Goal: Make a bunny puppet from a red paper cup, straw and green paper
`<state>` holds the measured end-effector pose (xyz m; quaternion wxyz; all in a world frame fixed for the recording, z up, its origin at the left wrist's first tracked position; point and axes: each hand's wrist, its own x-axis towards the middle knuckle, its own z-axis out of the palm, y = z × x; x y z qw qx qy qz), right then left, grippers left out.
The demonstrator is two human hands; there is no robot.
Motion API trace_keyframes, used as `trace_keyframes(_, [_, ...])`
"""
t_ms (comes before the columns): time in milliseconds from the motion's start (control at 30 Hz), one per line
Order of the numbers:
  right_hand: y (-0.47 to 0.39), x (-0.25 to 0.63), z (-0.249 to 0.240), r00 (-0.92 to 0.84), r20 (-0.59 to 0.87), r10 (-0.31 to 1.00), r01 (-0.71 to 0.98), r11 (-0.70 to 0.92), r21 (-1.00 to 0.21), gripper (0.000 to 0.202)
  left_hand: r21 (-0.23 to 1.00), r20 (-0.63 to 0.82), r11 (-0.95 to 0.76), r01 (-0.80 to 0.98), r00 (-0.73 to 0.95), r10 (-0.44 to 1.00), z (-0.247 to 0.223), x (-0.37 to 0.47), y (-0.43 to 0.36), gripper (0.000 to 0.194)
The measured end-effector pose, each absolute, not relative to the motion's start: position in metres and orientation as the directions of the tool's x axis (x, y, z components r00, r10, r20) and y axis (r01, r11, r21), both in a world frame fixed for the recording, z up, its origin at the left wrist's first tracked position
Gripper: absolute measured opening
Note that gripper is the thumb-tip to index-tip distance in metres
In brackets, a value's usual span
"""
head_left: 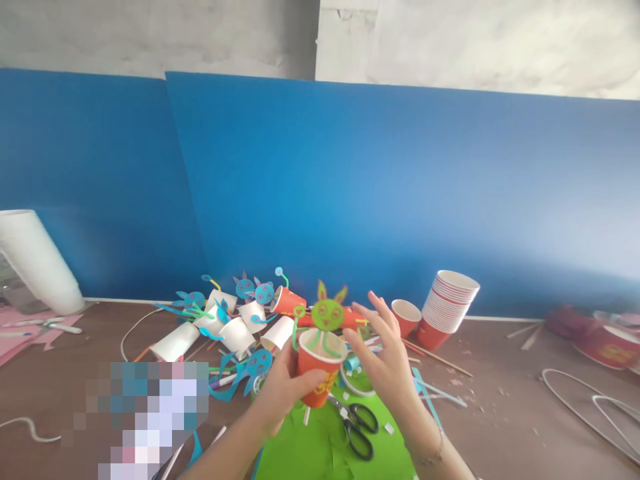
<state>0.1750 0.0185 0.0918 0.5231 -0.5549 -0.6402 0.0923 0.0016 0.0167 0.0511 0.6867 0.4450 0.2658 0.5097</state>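
Note:
My left hand (285,387) grips a red paper cup (320,373) around its side, thumb across the front. Out of the cup's mouth rises a green paper rabbit face (329,313) with pink-edged ears, and a small green disc (299,312) stands on a green stem at the left of the rim. A white stick pokes out beneath the cup. Just right of the cup, my right hand (383,347) is raised with its fingers spread, holding nothing. Below the hands, black-handled scissors (357,427) lie on green paper (300,447).
White and red paper cups with blue paper animals (259,363) lie heaped at the back left. A tall stack of paper cups (449,303) leans behind on the right, beside a single red cup (406,317). White cable (555,400) loops at right. A blue partition (375,200) borders the table.

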Motion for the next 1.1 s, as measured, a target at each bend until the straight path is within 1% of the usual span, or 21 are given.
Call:
trace_keyframes(33, [0.017,0.174,0.094,0.195,0.596,0.779,0.617,0.375,-0.692,0.037,0.872,0.077,0.074,-0.484,0.284,0.956,0.053,0.0,0.018,0.065])
trace_keyframes(67, [0.015,0.173,0.095,0.208,0.604,0.769,0.621,0.374,-0.689,0.034,0.862,0.064,0.062,-0.503,0.229,0.971,0.055,-0.001,0.019,0.064])
trace_keyframes(100, [0.014,0.172,0.097,0.191,0.578,0.793,0.628,0.354,-0.693,0.028,0.851,0.054,0.049,-0.522,0.181,0.982,0.057,-0.002,0.02,0.064])
trace_keyframes(133, [0.013,0.17,0.097,0.141,0.508,0.85,0.638,0.314,-0.703,0.024,0.839,0.048,0.036,-0.543,0.14,0.989,0.059,-0.003,0.021,0.064])
trace_keyframes(200, [0.01,0.163,0.094,-0.048,0.253,0.966,0.656,0.221,-0.722,0.026,0.812,0.046,0.014,-0.584,0.088,0.995,0.063,-0.004,0.022,0.066])
trace_keyframes(233, [0.009,0.159,0.09,-0.153,0.112,0.982,0.655,0.186,-0.733,0.026,0.801,0.049,0.007,-0.599,0.078,0.996,0.065,-0.004,0.022,0.067])
trace_keyframes(267, [0.008,0.154,0.086,-0.258,0.012,0.966,0.634,0.179,-0.753,0.024,0.793,0.054,0.003,-0.609,0.076,0.996,0.066,-0.004,0.022,0.068])
trace_keyframes(300, [0.008,0.149,0.08,-0.319,-0.014,0.948,0.592,0.187,-0.784,0.021,0.79,0.059,0.0,-0.614,0.076,0.995,0.068,-0.004,0.021,0.068])
trace_keyframes(333, [0.007,0.144,0.074,-0.358,-0.004,0.934,0.536,0.202,-0.819,0.018,0.789,0.063,-0.003,-0.614,0.077,0.995,0.069,-0.004,0.021,0.068])
trace_keyframes(400, [0.008,0.137,0.062,-0.403,0.02,0.915,0.448,0.216,-0.868,0.023,0.796,0.06,-0.003,-0.606,0.073,0.996,0.07,-0.004,0.02,0.066])
trace_keyframes(467, [0.008,0.135,0.053,-0.428,0.003,0.904,0.411,0.197,-0.89,0.028,0.804,0.032,0.015,-0.594,0.068,0.997,0.071,-0.005,0.02,0.062])
trace_keyframes(533, [0.009,0.136,0.048,-0.438,-0.035,0.898,0.408,0.164,-0.898,0.029,0.808,-0.008,0.052,-0.586,0.077,0.997,0.071,-0.005,0.02,0.057])
trace_keyframes(600, [0.008,0.136,0.048,-0.429,-0.026,0.903,0.386,0.157,-0.909,0.027,0.811,-0.025,0.067,-0.581,0.08,0.996,0.071,-0.004,0.02,0.052])
trace_keyframes(733, [0.007,0.129,0.053,-0.388,0.074,0.919,0.274,0.192,-0.942,0.024,0.84,-0.048,0.082,-0.537,0.076,0.996,0.069,-0.004,0.018,0.042])
trace_keyframes(800, [0.006,0.124,0.054,-0.359,0.082,0.93,0.252,0.18,-0.951,0.023,0.847,-0.047,0.087,-0.525,0.088,0.995,0.069,-0.004,0.018,0.04])
trace_keyframes(900, [0.005,0.123,0.053,-0.36,0.069,0.931,0.279,0.178,-0.944,0.022,0.839,0.006,0.043,-0.542,0.087,0.996,0.07,-0.005,0.019,0.044])
trace_keyframes(1033, [0.006,0.134,0.053,-0.434,-0.032,0.9,0.397,0.159,-0.904,0.024,0.815,0.048,0.009,-0.58,0.082,0.995,0.075,-0.008,0.02,0.058])
trace_keyframes(1100, [0.009,0.143,0.059,-0.438,-0.026,0.899,0.359,0.149,-0.921,0.016,0.811,0.056,0.018,-0.585,0.108,0.993,0.075,-0.009,0.02,0.06])
